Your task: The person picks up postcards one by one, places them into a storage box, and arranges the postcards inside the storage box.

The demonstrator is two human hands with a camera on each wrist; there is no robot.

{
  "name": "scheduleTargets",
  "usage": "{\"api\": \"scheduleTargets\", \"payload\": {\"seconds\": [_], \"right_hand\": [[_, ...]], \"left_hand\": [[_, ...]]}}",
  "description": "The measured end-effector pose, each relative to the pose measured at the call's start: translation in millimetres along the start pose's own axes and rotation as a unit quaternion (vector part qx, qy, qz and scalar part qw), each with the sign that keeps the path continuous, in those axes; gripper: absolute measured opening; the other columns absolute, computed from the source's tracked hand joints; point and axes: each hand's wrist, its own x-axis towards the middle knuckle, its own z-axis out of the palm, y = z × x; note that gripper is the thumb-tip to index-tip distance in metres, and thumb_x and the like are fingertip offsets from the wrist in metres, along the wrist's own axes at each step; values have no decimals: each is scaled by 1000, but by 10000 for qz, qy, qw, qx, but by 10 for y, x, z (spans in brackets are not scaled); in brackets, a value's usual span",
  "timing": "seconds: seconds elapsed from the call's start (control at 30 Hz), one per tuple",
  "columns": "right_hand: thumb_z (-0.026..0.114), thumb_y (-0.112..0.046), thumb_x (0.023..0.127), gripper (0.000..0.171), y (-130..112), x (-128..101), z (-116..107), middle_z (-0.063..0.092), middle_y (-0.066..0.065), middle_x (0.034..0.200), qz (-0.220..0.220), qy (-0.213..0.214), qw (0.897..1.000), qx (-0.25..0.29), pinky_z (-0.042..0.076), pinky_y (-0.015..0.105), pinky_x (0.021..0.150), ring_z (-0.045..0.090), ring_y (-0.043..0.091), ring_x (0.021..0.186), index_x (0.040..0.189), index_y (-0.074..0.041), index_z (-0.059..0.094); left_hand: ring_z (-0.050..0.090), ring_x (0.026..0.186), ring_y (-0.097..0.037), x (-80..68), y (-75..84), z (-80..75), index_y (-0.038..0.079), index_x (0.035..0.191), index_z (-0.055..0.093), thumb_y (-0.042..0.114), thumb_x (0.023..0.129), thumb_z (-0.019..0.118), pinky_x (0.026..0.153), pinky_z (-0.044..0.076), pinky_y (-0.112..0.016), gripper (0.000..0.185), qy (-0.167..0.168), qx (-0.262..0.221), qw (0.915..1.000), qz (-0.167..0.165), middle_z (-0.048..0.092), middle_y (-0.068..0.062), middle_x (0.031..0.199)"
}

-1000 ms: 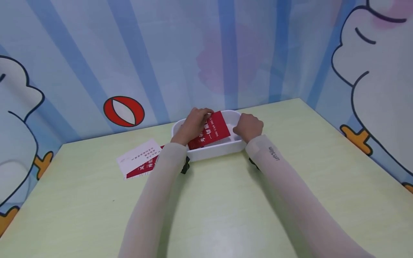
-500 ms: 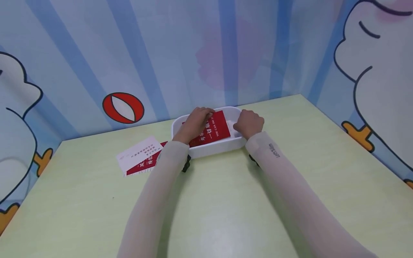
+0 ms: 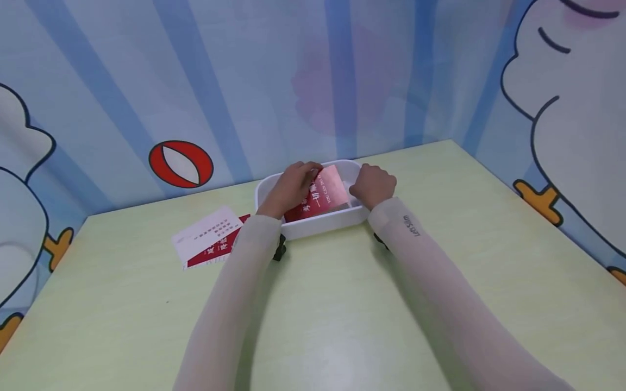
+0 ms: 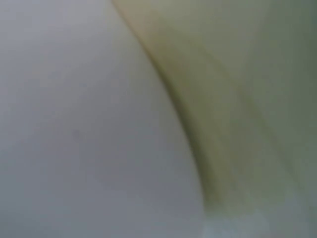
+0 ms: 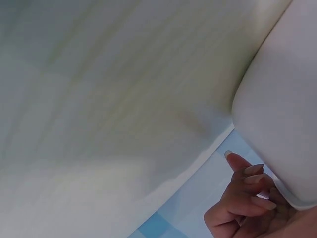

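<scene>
A white plastic tray [image 3: 325, 222] with rounded corners stands at the far edge of the table, against the backdrop. Inside it, a red card [image 3: 324, 191] with white lettering leans at a slant, its right part bright with glare. My left hand [image 3: 292, 187] reaches over the tray's left half and holds this card by its upper edge; the fingertips are partly hidden. At the right end my right hand [image 3: 374, 183] grips the tray rim, fingers curled, also seen in the right wrist view. The left wrist view is blurred, with the tray's wall [image 4: 94, 124] filling its left side.
Left of the tray, a white card [image 3: 207, 233] with small print overlaps a red card [image 3: 215, 251] on the pale table [image 3: 332, 315]; my left sleeve covers part of them. A cartoon-printed backdrop [image 3: 254, 81] rises right behind the table edge.
The red card in the tray has tilted and now catches the light, turning pinkish on its right part. Both hands keep their places on card and tray. The head view has shifted slightly.
</scene>
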Motion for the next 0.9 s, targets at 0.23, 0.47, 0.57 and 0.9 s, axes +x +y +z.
{"api": "scheduleTargets", "payload": {"seconds": [0.23,0.47,0.57,0.9], "right_hand": [[68,-30,88,47,-60,-24,-15,71,15,117,62,-25,10000,13,55,47,94,69,30,102,126,-3,59],[71,-30,86,52,-59,-43,-18,69,14,122,118,-94,9999,-47,54,48,97,68,30,105,129,-4,58],[71,-31,87,51,-47,-35,-12,69,14,122,101,-105,9999,-60,54,48,96,68,29,104,129,-5,58],[71,-29,86,50,56,-2,-62,69,16,122,210,-94,9997,5,54,49,97,68,31,105,128,-4,58]], "left_hand": [[48,113,-26,-19,-18,-6,13,148,47,21,104,47,96,49,-40,45,-45,60,10000,0,53,-15,123],[41,121,-24,-36,6,17,23,153,39,25,102,55,100,48,-38,55,-384,45,9989,-268,48,-12,132],[42,124,-21,-35,12,23,25,153,39,26,99,61,103,48,-36,59,-385,144,9988,-263,48,-8,135],[46,129,-23,88,29,74,28,147,46,30,94,67,108,45,-43,56,-242,90,9997,-7,52,-6,140]]}}
